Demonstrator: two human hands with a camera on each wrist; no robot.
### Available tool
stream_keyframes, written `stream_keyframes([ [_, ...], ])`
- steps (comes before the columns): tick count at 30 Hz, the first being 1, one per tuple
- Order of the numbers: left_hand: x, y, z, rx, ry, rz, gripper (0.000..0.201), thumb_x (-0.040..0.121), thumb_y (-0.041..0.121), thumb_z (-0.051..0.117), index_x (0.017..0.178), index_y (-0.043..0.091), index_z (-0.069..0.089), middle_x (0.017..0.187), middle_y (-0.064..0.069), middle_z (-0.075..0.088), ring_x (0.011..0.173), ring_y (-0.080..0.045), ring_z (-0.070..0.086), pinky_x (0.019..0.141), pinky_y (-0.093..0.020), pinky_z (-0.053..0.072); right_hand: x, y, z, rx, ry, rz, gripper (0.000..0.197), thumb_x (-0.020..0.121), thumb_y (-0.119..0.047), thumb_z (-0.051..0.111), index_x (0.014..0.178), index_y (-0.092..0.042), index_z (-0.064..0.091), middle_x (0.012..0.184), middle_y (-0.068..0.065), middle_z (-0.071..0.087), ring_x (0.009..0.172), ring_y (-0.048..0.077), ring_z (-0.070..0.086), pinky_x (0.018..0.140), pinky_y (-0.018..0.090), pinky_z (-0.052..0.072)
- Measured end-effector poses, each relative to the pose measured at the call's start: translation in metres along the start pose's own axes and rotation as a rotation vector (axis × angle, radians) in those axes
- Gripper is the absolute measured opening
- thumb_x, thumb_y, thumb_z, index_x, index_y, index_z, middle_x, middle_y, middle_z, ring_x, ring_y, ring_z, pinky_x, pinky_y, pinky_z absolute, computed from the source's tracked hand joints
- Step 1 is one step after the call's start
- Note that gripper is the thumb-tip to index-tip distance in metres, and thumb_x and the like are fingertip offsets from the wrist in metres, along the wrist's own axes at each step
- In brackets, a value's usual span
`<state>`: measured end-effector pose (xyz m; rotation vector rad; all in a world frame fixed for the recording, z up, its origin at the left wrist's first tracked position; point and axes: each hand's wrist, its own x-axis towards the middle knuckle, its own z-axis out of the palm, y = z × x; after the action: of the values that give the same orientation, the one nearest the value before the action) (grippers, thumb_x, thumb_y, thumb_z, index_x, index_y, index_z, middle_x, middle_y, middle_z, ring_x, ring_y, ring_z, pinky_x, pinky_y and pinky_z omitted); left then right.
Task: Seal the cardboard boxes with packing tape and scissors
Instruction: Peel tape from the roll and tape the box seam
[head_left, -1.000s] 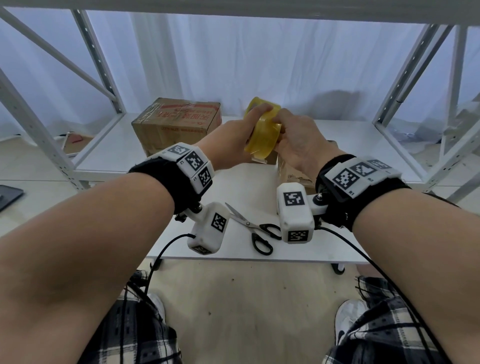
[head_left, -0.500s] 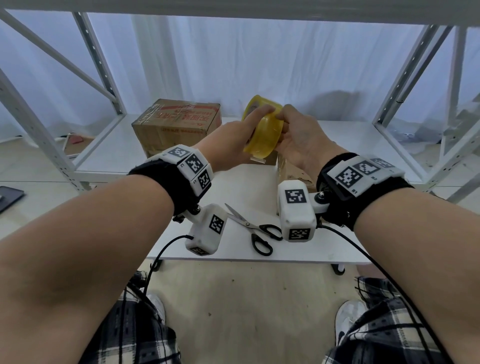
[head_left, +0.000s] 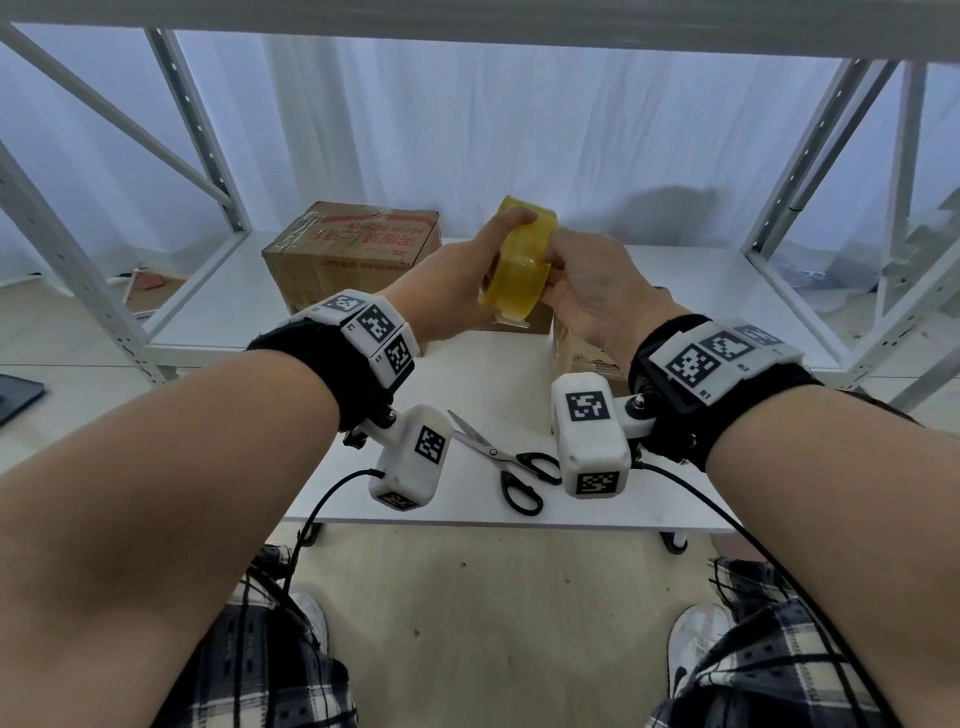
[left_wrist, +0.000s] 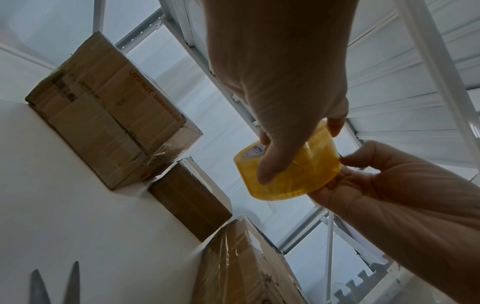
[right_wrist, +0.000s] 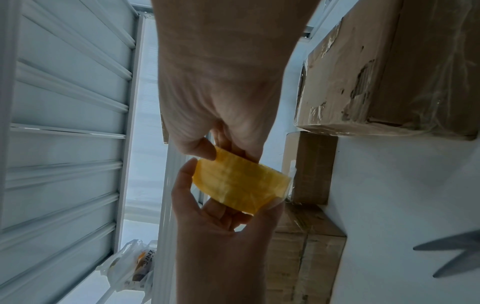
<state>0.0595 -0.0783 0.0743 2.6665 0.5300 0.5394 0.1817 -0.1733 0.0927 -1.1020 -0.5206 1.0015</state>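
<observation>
Gripping the tape roll, left hand and right hand have lifted it slightly, still hunting its free end.

A white tabletop stands on small castors over a beige floor. Behind it runs a white metal shelving frame with perforated uprights and diagonal braces, its low shelf white too. A pale, sheer curtain hangs across the back. A plastic shopping bag (contents unclear) lies on the floor beside the frame.
</observation>
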Motion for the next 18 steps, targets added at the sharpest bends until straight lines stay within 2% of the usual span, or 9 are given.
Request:
stream_keyframes([
  [2, 0.000, 0.001, -0.002, 0.001, -0.007, 0.003, 0.088, 0.082, 0.022, 0.072, 0.149, 0.020, 0.015, 0.096, -0.005, 0.067, 0.078, -0.013, 0.060, 0.070, -0.019, 0.043, 0.000, 0.000, 0.001, -0.033, 0.003, -0.016, 0.029, 0.083, 0.016, 0.039, 0.101, 0.005, 0.059, 0.079, 0.017, 0.062, 0.071, 0.030, 0.064, 0.065, 0.044, 0.059],
  [4, 0.001, 0.004, -0.004, 0.004, -0.019, 0.015, 0.088, 0.082, 0.022, 0.071, 0.150, 0.017, 0.015, 0.096, -0.006, 0.067, 0.078, -0.013, 0.060, 0.069, -0.017, 0.041, -0.001, -0.002, 0.000, -0.012, 0.004, 0.007, 0.018, 0.086, 0.006, 0.045, 0.095, 0.000, 0.060, 0.075, 0.015, 0.064, 0.067, 0.028, 0.066, 0.060, 0.040, 0.057],
  [5, 0.001, 0.004, -0.005, 0.005, -0.028, 0.017, 0.088, 0.082, 0.022, 0.071, 0.150, 0.017, 0.015, 0.096, -0.006, 0.067, 0.079, -0.014, 0.060, 0.070, -0.017, 0.040, 0.000, -0.003, 0.001, -0.018, 0.005, 0.011, 0.012, 0.088, -0.001, 0.051, 0.095, -0.001, 0.061, 0.078, 0.015, 0.066, 0.069, 0.028, 0.067, 0.059, 0.039, 0.057],
  [6, 0.002, 0.004, -0.007, 0.001, -0.041, 0.017, 0.088, 0.082, 0.022, 0.071, 0.150, 0.017, 0.015, 0.098, -0.006, 0.067, 0.080, -0.015, 0.059, 0.072, -0.018, 0.040, 0.002, -0.003, 0.000, -0.056, 0.008, 0.000, 0.010, 0.089, -0.005, 0.055, 0.095, -0.001, 0.062, 0.085, 0.017, 0.068, 0.076, 0.029, 0.069, 0.063, 0.040, 0.059],
  [8, 0.001, 0.003, -0.012, -0.001, -0.075, 0.019, 0.089, 0.082, 0.024, 0.073, 0.150, 0.018, 0.016, 0.104, -0.005, 0.066, 0.086, -0.017, 0.059, 0.075, -0.018, 0.038, 0.005, -0.001, -0.002, -0.201, -0.001, -0.040, 0.010, 0.091, -0.007, 0.059, 0.095, 0.001, 0.063, 0.100, 0.021, 0.070, 0.092, 0.032, 0.069, 0.079, 0.043, 0.059],
  [9, 0.000, 0.003, -0.014, 0.009, -0.095, 0.020, 0.089, 0.081, 0.025, 0.073, 0.150, 0.019, 0.016, 0.107, -0.005, 0.065, 0.090, -0.017, 0.059, 0.076, -0.017, 0.037, 0.006, 0.000, -0.003, -0.261, -0.017, -0.047, 0.010, 0.092, -0.008, 0.058, 0.094, 0.001, 0.063, 0.102, 0.021, 0.070, 0.095, 0.032, 0.069, 0.084, 0.043, 0.058],
  [13, 0.000, 0.002, -0.020, 0.079, -0.169, 0.026, 0.088, 0.081, 0.023, 0.074, 0.149, 0.018, 0.019, 0.114, -0.007, 0.064, 0.089, -0.014, 0.053, 0.071, -0.012, 0.032, 0.005, 0.002, -0.009, -0.302, -0.095, -0.033, 0.011, 0.092, -0.007, 0.059, 0.092, 0.002, 0.065, 0.097, 0.017, 0.073, 0.091, 0.028, 0.071, 0.084, 0.040, 0.058],
  [15, 0.001, 0.004, -0.023, 0.128, -0.186, 0.019, 0.088, 0.081, 0.023, 0.074, 0.149, 0.021, 0.018, 0.114, -0.007, 0.063, 0.088, -0.014, 0.053, 0.072, -0.016, 0.034, 0.006, 0.000, -0.009, -0.308, -0.109, -0.026, 0.013, 0.091, -0.009, 0.061, 0.096, 0.002, 0.065, 0.099, 0.017, 0.073, 0.092, 0.028, 0.071, 0.083, 0.040, 0.058],
  [18, 0.002, 0.005, -0.026, 0.196, -0.209, 0.001, 0.091, 0.080, 0.020, 0.075, 0.149, 0.025, 0.016, 0.111, -0.007, 0.064, 0.092, -0.019, 0.058, 0.080, -0.030, 0.046, 0.007, -0.002, -0.008, -0.346, -0.091, -0.015, 0.021, 0.093, -0.009, 0.058, 0.108, 0.006, 0.061, 0.102, 0.017, 0.072, 0.092, 0.028, 0.071, 0.083, 0.041, 0.058],
])
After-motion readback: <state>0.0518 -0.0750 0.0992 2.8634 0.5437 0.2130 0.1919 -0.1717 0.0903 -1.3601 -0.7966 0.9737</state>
